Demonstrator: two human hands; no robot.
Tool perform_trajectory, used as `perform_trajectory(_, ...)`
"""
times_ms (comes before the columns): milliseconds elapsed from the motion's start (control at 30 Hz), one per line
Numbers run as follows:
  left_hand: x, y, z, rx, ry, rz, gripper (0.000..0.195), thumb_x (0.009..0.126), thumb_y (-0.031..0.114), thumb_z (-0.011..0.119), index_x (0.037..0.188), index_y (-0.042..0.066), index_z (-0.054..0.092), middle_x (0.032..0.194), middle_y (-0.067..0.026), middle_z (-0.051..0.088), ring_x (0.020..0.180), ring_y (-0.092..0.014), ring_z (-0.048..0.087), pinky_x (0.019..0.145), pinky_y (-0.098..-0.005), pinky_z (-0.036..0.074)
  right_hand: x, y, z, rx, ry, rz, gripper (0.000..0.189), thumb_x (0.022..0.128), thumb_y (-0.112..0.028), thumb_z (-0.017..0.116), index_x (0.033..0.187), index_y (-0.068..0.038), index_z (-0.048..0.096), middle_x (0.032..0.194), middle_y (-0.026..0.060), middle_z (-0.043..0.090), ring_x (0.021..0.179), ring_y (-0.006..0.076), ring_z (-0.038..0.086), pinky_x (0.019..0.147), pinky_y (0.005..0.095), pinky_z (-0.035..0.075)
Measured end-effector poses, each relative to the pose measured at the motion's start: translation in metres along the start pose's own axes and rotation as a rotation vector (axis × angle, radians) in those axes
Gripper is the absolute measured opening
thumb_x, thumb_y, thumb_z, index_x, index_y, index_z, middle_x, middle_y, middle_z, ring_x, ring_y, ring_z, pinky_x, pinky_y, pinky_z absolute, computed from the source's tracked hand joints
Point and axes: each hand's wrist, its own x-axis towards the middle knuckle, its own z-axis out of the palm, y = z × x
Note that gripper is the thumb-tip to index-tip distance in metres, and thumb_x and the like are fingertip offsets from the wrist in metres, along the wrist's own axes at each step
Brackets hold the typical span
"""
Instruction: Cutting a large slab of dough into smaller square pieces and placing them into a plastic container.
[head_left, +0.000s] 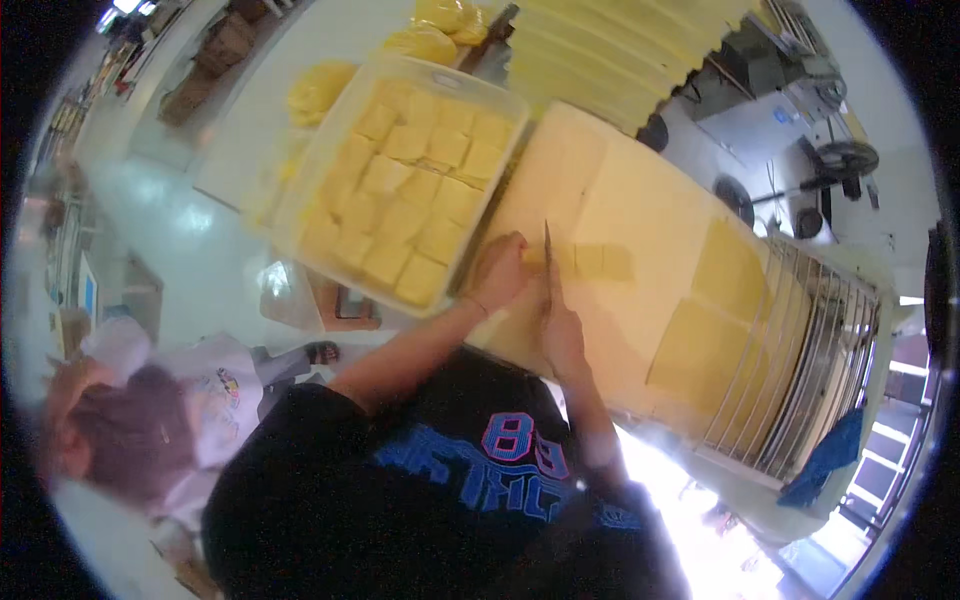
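A knife (548, 259) is held in my right hand (564, 337), its blade pointing away from me. The blade lies across a narrow strip of yellow dough (535, 256) on a pale work board (600, 330). With curled fingers, my left hand (501, 268) holds the strip's left end, close to the blade. Right of the knife, several cut dough pieces (604, 261) sit in a row. The exact contact under the left fingers is hidden.
A translucent plastic tub (491, 217) left of the board contains many square yellow dough pieces (405, 142). Dough sheets (705, 345) lie at the right, beside a metal-barred machine (795, 375). Yellow bagged bundles (322, 90) stand behind the tub. Another person (142, 427) is at the left.
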Motion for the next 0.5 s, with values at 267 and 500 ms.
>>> perform_trajectory(267, -0.002, 0.068, -0.068, -0.217, -0.065, 0.04, 0.026, 0.078, 0.002, 0.06, 0.103, 0.004, 0.053, 0.078, -0.006, 0.059, 0.066, -0.024, 0.055, 0.063, -0.0342, 0.046, 0.019, 0.061, -0.034, -0.19, 0.522, 0.075, 0.059, 0.095, -0.02, 0.049, 0.151, -0.019, 0.029, 0.101, 0.0172, 0.06, 0.091, 0.0339, 0.06, 0.075, 0.0433, 0.048)
perform_trajectory(500, 0.129, 0.051, -0.177, -0.395, 0.228, -0.007, 0.019, 0.077, 0.003, 0.064, 0.096, 0.003, 0.065, 0.077, -0.0039, 0.064, 0.068, -0.015, 0.057, 0.061, -0.0272, 0.046, 0.068, 0.044, -0.03, -0.188, 0.668, -0.311, 0.053, 0.087, -0.025, 0.06, 0.137, -0.011, 0.049, 0.139, 0.0206, 0.044, 0.126, 0.0339, 0.044, 0.103, 0.0517, 0.033)
